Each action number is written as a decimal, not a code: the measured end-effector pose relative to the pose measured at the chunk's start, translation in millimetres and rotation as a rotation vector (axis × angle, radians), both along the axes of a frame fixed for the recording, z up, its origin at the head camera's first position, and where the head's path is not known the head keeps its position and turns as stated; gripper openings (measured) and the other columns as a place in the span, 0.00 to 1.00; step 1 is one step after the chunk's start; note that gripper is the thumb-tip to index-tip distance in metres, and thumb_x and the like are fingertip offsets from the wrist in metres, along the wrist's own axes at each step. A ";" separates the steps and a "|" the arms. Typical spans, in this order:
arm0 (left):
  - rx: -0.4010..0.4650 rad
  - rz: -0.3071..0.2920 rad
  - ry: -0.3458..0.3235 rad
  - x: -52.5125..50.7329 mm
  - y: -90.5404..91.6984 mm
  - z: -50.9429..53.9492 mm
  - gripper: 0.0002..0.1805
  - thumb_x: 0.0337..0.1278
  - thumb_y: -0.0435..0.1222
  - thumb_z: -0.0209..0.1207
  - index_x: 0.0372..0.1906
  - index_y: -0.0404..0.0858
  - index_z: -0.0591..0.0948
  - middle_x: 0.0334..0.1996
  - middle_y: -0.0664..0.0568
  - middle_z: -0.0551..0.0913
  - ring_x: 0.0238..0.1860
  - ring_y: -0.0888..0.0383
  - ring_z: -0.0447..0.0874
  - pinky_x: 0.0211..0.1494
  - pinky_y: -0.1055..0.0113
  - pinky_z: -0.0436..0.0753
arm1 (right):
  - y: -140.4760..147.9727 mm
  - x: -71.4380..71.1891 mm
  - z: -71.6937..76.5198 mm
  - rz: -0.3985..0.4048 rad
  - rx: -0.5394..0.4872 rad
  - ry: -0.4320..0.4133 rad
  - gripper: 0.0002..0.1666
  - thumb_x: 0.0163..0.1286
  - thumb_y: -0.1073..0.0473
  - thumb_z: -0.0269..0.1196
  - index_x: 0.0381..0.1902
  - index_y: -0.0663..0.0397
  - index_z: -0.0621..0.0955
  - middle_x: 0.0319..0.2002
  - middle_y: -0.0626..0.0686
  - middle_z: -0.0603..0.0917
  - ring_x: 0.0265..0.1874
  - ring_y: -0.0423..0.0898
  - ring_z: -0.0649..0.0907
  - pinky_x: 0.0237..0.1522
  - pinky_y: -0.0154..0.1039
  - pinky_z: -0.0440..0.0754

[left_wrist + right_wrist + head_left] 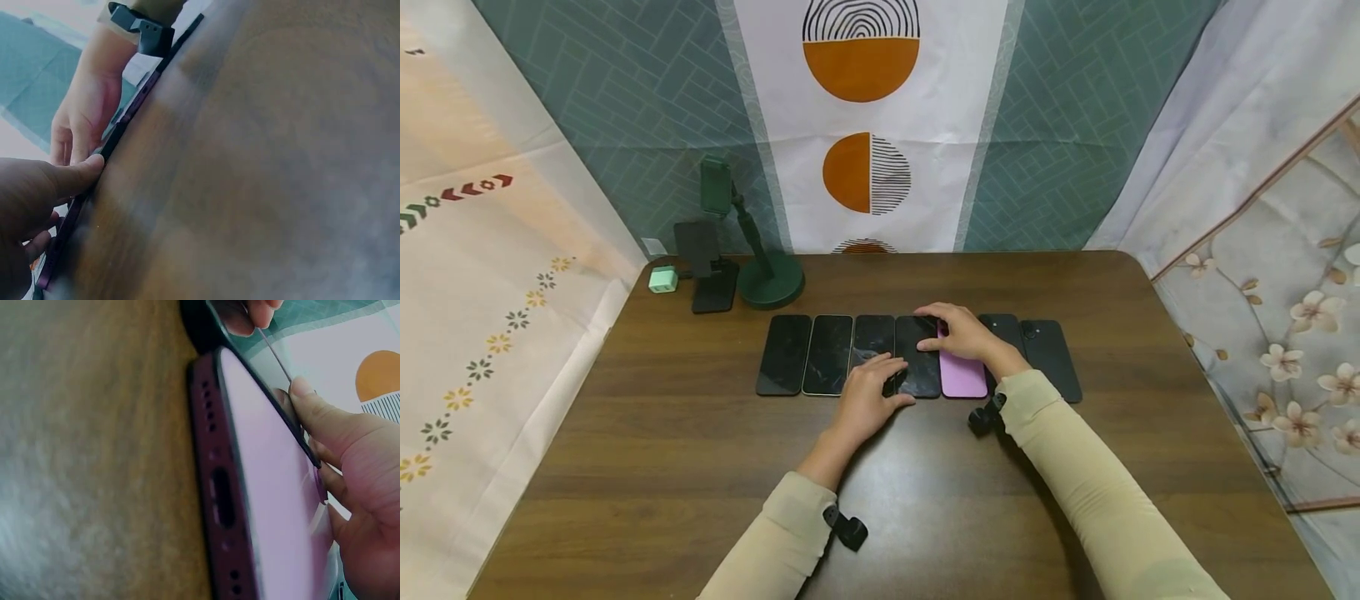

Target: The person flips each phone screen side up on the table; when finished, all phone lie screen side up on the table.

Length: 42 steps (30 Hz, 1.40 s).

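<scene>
Several phones lie side by side in a row on the wooden table. My left hand (867,400) touches the lower left part of a black phone (923,375) beside the pink phone (962,379); its thumb lies at the bottom edge. My right hand (966,333) reaches over the pink phone, its thumb (309,400) at the black phone's edge and a finger near the top edge. The pink phone (269,462) lies flat, its charging port facing the right wrist camera. In the left wrist view, the left thumb (81,175) rests on the phone edge.
Other dark phones lie left (784,358) and right (1054,358) in the row. Behind stand a green phone stand (771,283), a black phone stand (715,287) and a small mint-green block (662,280). Patterned cloth hangs behind and beside the table (647,467).
</scene>
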<state>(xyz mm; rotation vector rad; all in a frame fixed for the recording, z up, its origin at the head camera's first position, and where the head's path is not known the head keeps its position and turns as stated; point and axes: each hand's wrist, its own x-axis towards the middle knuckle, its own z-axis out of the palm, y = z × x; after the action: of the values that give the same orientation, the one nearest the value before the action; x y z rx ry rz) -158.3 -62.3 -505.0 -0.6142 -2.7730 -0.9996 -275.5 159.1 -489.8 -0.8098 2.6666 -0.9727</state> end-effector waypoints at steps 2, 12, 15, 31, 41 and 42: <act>-0.001 -0.005 0.001 -0.1 0.2 -0.5 0.31 0.49 0.44 0.77 0.59 0.38 0.84 0.60 0.49 0.83 0.68 0.50 0.75 0.69 0.48 0.72 | 0.5 -0.1 -0.4 0.007 -0.007 0.004 0.37 0.65 0.52 0.73 0.69 0.56 0.75 0.66 0.58 0.77 0.64 0.55 0.76 0.67 0.56 0.72; -0.060 0.003 -0.016 1.5 8.9 2.3 0.33 0.57 0.55 0.70 0.63 0.40 0.81 0.63 0.49 0.81 0.70 0.49 0.72 0.70 0.46 0.71 | 31.8 5.3 -1.6 -0.062 -0.128 0.069 0.28 0.71 0.61 0.67 0.66 0.63 0.77 0.63 0.62 0.80 0.63 0.58 0.77 0.67 0.57 0.72; -0.065 -0.014 -0.012 3.1 15.9 3.3 0.33 0.59 0.55 0.68 0.64 0.39 0.80 0.64 0.47 0.80 0.71 0.47 0.70 0.71 0.45 0.69 | 46.5 8.8 -2.2 -0.097 -0.133 0.073 0.25 0.72 0.62 0.65 0.65 0.64 0.77 0.62 0.62 0.80 0.63 0.59 0.78 0.68 0.58 0.71; -0.101 -0.131 0.013 -0.7 65.4 3.9 0.31 0.62 0.51 0.68 0.63 0.35 0.81 0.65 0.47 0.79 0.70 0.50 0.71 0.73 0.55 0.68 | 80.0 9.3 -1.2 -0.089 -0.027 0.095 0.28 0.69 0.61 0.68 0.65 0.64 0.78 0.62 0.64 0.80 0.65 0.61 0.76 0.68 0.61 0.69; -0.195 -0.155 0.090 -6.2 87.3 -1.3 0.33 0.57 0.53 0.70 0.61 0.35 0.82 0.64 0.49 0.80 0.69 0.55 0.73 0.77 0.60 0.62 | 83.3 7.9 -7.3 -0.053 -0.065 0.149 0.23 0.69 0.63 0.68 0.61 0.63 0.81 0.60 0.65 0.82 0.64 0.62 0.78 0.75 0.63 0.55; -0.207 -0.149 0.099 -6.6 89.1 -2.4 0.34 0.57 0.54 0.70 0.60 0.35 0.82 0.64 0.49 0.80 0.69 0.55 0.72 0.77 0.61 0.62 | 83.3 8.0 -7.6 -0.050 -0.069 0.155 0.23 0.69 0.64 0.68 0.61 0.64 0.81 0.60 0.65 0.82 0.63 0.62 0.78 0.74 0.63 0.54</act>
<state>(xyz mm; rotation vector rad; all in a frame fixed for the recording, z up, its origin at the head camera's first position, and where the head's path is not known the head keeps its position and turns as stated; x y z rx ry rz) -164.9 26.8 -507.3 -0.8847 -2.7958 -0.6894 -267.6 242.4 -497.4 -0.8702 2.8101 -1.0607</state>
